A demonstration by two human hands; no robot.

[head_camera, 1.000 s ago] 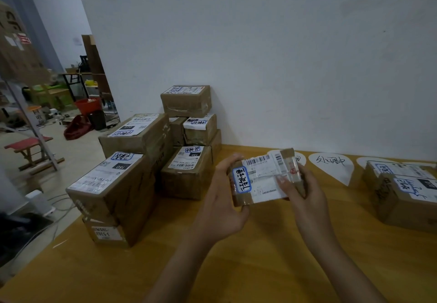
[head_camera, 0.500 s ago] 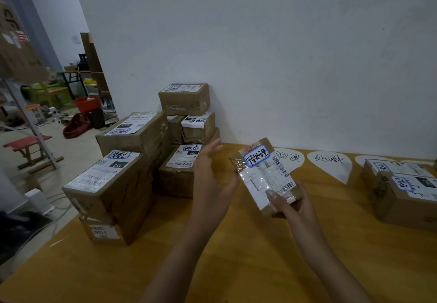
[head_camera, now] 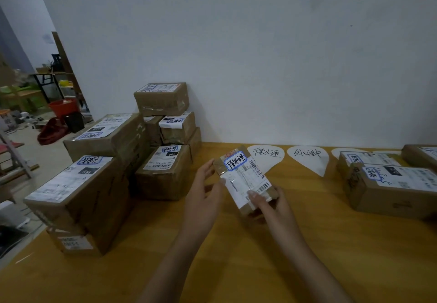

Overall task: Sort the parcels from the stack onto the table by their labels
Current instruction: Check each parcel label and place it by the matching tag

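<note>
A small brown parcel (head_camera: 243, 179) with a white shipping label and a blue-bordered handwritten sticker is held above the wooden table (head_camera: 236, 255). My right hand (head_camera: 272, 205) grips its near end from below, thumb on the label. My left hand (head_camera: 203, 194) touches its left edge with fingers spread. A stack of brown parcels (head_camera: 113, 161) fills the table's left end against the wall. Two white paper markers with handwriting lie by the wall: one (head_camera: 266, 157) just behind the parcel, another (head_camera: 308, 158) to its right.
Two sorted parcels (head_camera: 390, 184) sit at the right, with a third (head_camera: 421, 153) behind them and a further paper marker (head_camera: 340, 152) partly under them. A white wall backs the table. Beyond the left edge lies a floor with stools, a red bucket and clutter.
The parcel was turned from sideways to lengthwise, sticker end now away from me. My left hand came off it, then returned to its left edge. The parcel shifted slightly right.
</note>
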